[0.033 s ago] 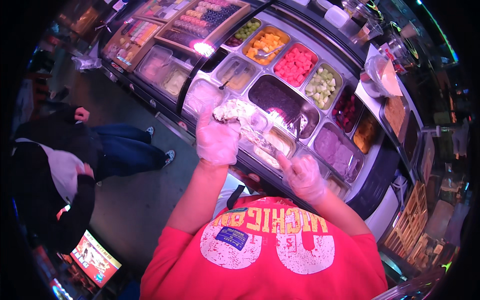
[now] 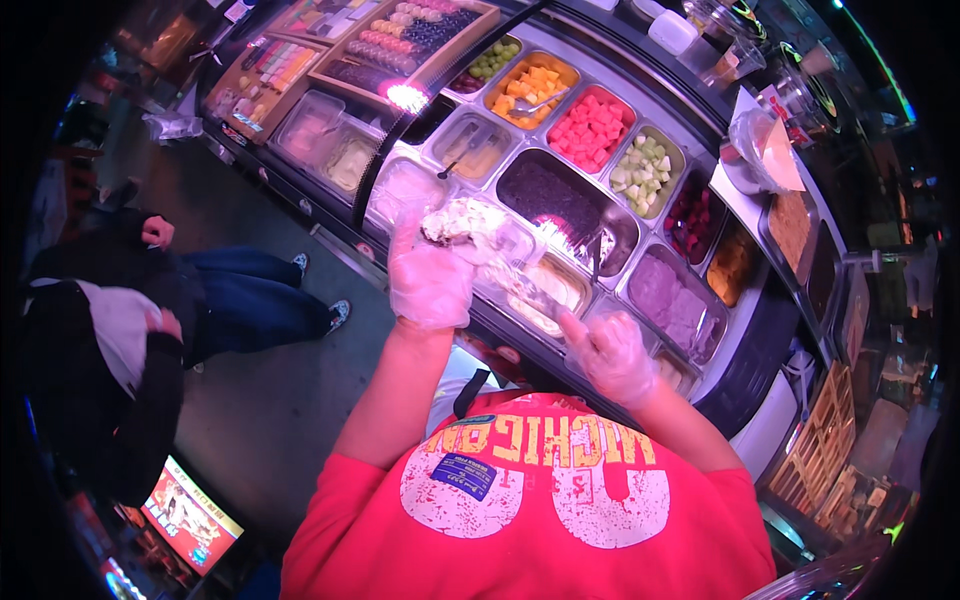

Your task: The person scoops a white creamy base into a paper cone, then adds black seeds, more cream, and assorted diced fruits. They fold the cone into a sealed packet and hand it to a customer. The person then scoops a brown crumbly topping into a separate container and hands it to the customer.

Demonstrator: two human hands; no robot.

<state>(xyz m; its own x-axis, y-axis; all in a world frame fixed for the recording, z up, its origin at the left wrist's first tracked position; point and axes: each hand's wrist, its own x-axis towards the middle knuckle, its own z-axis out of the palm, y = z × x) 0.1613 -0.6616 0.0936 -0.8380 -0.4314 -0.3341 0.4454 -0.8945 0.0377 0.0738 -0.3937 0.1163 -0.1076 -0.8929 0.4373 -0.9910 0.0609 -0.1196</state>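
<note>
My left hand (image 2: 430, 278), in a clear plastic glove, is wrapped round a lumpy portion of white creamy food with dark patches (image 2: 462, 222). What lies under the cream is hidden by the fingers. My gloved right hand (image 2: 612, 358) grips a cream-smeared spatula (image 2: 532, 290), its blade slanting up and left toward the food. Below the blade is a metal pan of pale cream (image 2: 555, 285). Beyond it stands a wider pan of dark purple-black food (image 2: 555, 200) with a utensil in it.
Pans of orange cubes (image 2: 530, 90), red cubes (image 2: 590, 130), pale green cubes (image 2: 645, 175) and lilac paste (image 2: 675, 300) fill the counter. Trays of small colourful pieces (image 2: 400, 40) sit at the far left. Another person (image 2: 110, 330) stands to the left, beside a lit screen (image 2: 192, 515).
My left hand and the creamy food have shifted very slightly left. The person at the left has moved their lower hand and arm a little.
</note>
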